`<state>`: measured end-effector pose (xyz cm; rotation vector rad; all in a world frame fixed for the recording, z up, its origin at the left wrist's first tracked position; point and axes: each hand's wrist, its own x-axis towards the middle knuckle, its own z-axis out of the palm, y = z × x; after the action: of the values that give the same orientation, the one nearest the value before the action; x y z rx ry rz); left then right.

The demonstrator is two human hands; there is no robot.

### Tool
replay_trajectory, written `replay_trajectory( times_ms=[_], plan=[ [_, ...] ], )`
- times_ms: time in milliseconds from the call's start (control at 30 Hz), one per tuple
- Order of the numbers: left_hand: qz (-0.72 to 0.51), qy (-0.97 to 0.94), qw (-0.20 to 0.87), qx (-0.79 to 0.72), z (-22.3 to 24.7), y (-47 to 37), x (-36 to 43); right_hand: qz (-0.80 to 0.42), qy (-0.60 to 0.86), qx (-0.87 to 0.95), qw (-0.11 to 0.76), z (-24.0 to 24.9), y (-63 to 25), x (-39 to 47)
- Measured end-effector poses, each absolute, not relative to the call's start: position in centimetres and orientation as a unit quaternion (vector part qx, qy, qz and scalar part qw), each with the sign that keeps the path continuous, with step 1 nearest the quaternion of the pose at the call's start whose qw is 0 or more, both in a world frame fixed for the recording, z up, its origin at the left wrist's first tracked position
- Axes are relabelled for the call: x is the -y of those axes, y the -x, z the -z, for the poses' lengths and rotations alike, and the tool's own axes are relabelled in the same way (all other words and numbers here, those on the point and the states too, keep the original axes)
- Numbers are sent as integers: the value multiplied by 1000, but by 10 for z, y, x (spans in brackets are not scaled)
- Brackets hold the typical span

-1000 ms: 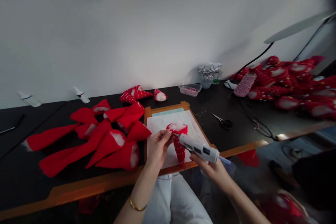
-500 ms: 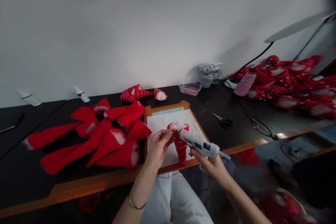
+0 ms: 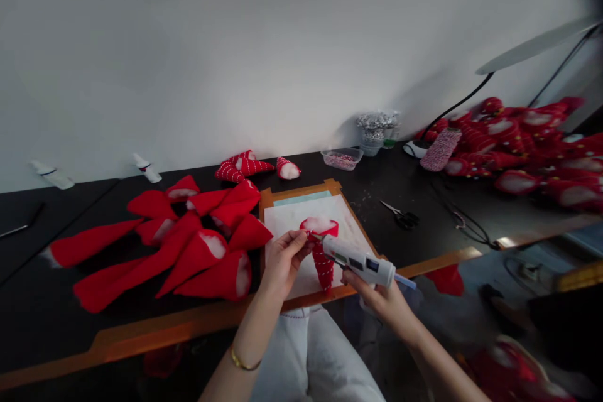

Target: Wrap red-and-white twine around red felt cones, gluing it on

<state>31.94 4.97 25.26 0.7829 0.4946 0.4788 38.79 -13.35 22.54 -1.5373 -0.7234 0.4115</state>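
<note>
A stuffed red cone (image 3: 323, 267) wound with red-and-white cord lies over the white sheet (image 3: 287, 220), its open end with white filling facing away from me. My left hand (image 3: 284, 259) pinches the cord at the cone's left rim, thumb and fingers pressed together. My right hand (image 3: 377, 292) is wrapped round a white glue gun (image 3: 360, 262). The gun's nozzle points left and is close to my left fingertips at the rim; whether it touches cannot be made out. A pale blue glue stick (image 3: 405, 281) sticks out of the gun's back.
Plain red cones (image 3: 188, 248) lie piled at left, corded ones (image 3: 242, 166) behind. Scissors (image 3: 400, 215), a plastic tray (image 3: 342, 159), a cord spool (image 3: 440, 149) and a lamp (image 3: 532, 53) are at right, beside a heap of decorated cones (image 3: 527, 151). Two white bottles stand near the wall.
The cone's tip has shifted slightly left and up. The glue gun has moved a little to the right and down at its back end. Both hands keep their hold.
</note>
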Motion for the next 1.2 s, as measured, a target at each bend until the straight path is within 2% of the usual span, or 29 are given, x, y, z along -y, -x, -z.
replay_trajectory(
  times_ms=[400,1200],
  plan=[
    [-228,-377,867,-233,-250,-321,-50,-150,666,311,662,-216,-388,129],
    [-231,-376,870,-220,-251,-321,-50,-183,688,272,648,-219,-385,131]
  ],
)
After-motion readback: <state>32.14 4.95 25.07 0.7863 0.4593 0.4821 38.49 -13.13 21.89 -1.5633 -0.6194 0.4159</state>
